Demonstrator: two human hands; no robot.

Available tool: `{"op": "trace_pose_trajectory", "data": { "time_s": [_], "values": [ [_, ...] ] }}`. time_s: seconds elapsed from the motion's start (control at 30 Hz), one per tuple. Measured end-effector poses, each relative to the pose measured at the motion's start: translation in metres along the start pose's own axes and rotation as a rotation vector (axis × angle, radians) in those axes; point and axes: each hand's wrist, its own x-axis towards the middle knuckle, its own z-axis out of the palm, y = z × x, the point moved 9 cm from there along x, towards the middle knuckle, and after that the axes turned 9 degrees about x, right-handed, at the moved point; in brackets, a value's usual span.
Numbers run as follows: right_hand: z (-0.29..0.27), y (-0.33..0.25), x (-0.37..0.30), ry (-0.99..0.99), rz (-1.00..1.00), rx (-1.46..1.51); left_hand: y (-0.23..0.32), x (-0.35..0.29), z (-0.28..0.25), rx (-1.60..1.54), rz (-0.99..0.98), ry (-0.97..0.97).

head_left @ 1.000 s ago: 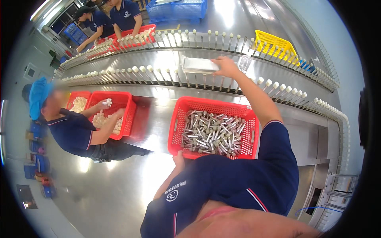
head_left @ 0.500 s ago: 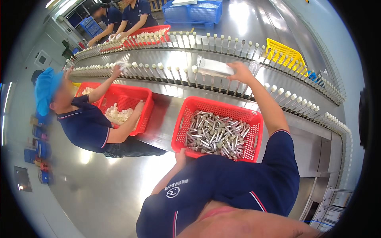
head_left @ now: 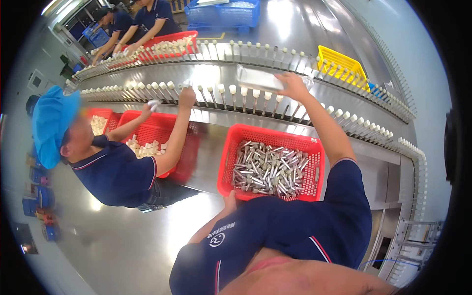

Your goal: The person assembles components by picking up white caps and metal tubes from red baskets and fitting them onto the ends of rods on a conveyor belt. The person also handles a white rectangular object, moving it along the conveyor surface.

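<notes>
Gripping the right end of a pale, glossy rectangular block (head_left: 258,78) with the right hand (head_left: 293,87), closed at the fingers over the edge. Holding the block lengthwise along the near row of white-capped rods (head_left: 233,89), directly behind the caps in view; unable to tell whether in contact with the rods. Touching the near rim of a red basket (head_left: 255,132), toward its left corner, with the left hand (head_left: 229,199); cannot tell whether gripping or only resting, owing to partly hidden fingers. Filled, within this basket, with a loose heap of metal pins (head_left: 268,169) with dull greyish heads, pointing in all directions. Set on a steel bench (head_left: 209,147), just in front of the body. Facing, beyond the bench, the near row and a far row of similar upright rods (head_left: 250,45). Standing to the right of a co-worker (head_left: 115,172) in a blue cap (head_left: 56,128), with one hand at the near row and the other holding something white near a second red basket (head_left: 160,130) of pale pieces (head_left: 147,147). Showing, at upper right, a yellow basket (head_left: 334,55); at the top, blue crates (head_left: 221,14).
</notes>
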Motion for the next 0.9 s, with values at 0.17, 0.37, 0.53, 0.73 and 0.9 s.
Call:
{"op": "trace_pose_trajectory", "data": {
  "time_s": [0.17,0.37,0.53,0.73,0.9],
  "values": [
    [0.041,-0.041,0.030,-0.044,0.014,-0.014,0.004,0.010,-0.010,0.178,0.047,0.022],
    [0.049,-0.056,0.041,-0.127,0.024,-0.016,0.010,-0.017,0.009,-0.106,-0.136,0.020],
    [0.071,-0.096,0.071,-0.071,-0.014,0.023,-0.051,0.040,-0.019,0.019,-0.212,-0.045],
    [0.127,-0.107,0.088,-0.179,0.030,-0.041,0.006,0.015,-0.012,0.329,-0.074,-0.199],
    [0.080,-0.110,0.097,-0.105,-0.033,-0.068,-0.027,0.039,-0.024,0.182,-0.234,-0.214]
  ]
}}
